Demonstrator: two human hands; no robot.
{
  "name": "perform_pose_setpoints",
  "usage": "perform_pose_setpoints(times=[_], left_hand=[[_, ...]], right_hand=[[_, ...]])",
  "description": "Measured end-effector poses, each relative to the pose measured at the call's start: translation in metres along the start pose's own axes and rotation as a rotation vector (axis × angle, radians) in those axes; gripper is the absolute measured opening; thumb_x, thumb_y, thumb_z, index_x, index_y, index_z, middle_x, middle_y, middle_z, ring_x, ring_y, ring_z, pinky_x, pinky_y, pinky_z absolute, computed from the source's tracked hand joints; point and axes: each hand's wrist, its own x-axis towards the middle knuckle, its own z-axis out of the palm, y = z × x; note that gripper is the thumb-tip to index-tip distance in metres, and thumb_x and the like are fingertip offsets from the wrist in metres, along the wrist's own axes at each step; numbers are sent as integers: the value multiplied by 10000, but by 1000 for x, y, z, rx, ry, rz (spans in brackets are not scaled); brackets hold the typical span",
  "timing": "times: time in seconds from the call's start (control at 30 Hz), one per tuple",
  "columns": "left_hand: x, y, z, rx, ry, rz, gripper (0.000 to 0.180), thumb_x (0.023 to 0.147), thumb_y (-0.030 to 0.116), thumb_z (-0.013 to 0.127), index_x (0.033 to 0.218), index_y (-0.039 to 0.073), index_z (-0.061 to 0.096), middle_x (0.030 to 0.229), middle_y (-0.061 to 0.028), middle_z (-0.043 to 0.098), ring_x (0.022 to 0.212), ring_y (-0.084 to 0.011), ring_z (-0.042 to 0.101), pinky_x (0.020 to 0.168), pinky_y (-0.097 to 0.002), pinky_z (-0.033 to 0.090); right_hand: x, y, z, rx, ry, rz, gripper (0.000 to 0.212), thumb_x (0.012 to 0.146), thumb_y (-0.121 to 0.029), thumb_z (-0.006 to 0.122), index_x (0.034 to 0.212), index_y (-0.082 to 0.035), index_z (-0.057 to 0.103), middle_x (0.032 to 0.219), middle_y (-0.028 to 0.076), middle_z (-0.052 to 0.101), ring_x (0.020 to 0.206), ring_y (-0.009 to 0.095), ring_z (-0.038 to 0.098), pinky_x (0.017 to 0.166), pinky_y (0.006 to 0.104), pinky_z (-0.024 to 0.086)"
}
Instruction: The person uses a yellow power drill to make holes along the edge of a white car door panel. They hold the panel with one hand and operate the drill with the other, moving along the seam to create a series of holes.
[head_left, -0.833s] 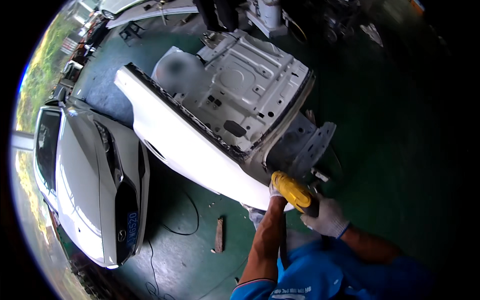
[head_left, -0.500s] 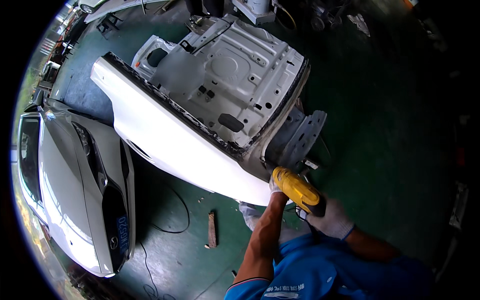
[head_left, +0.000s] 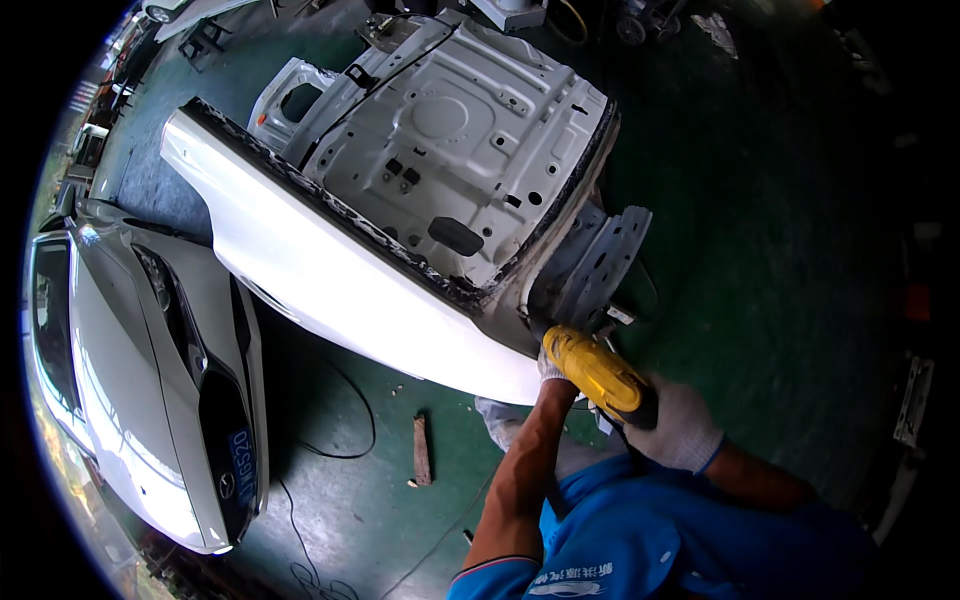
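Green floor | white car, wood block | hands: right gripping yellow tool, left can't tell

The body panel looks like glossy metal, the power tool plastic, gloves cloth.

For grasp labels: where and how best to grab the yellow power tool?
Probably by the dark rear end of the yellow power tool, from the lower right, where the right hand is. The long body slants up-left toward the white panel, leaving its rear freer; the left hand, partly hidden, sits near the front.
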Motion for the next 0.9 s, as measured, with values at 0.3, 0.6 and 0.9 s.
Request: perform_pose_setpoints(times=[0.3, 0.6, 0.9], left_hand=[[-4, -19, 10, 74, -50, 173, 382, 941, 476, 731, 1176, 175, 758, 1160, -95, 736, 1072, -333, 661, 915, -436, 542], [-8, -27, 21, 36, -64, 113, 376, 941, 471, 726, 1166, 171, 755, 1148, -98, 728, 1065, -333, 655, 911, -437, 538], [-6, -18, 18, -5, -70, 100, 367, 948, 460, 720, 1172, 171, 751, 1150, -94, 726, 1064, -326, 654, 911, -432, 538]], right_hand=[[-2, -4, 6, -198, -63, 41, 627, 831, -264, 799, 1341, -9, 536, 978, 245, 734, 936, 433, 747, 862, 545, 603], [-2, -7, 8, -213, -85, 83, 577, 817, -241, 792, 1294, -9, 566, 985, 242, 748, 930, 441, 749, 850, 544, 615], [0, -11, 3, -164, -62, 44, 605, 800, -222, 806, 1308, 0, 563, 963, 240, 747, 917, 427, 758, 847, 530, 623]])
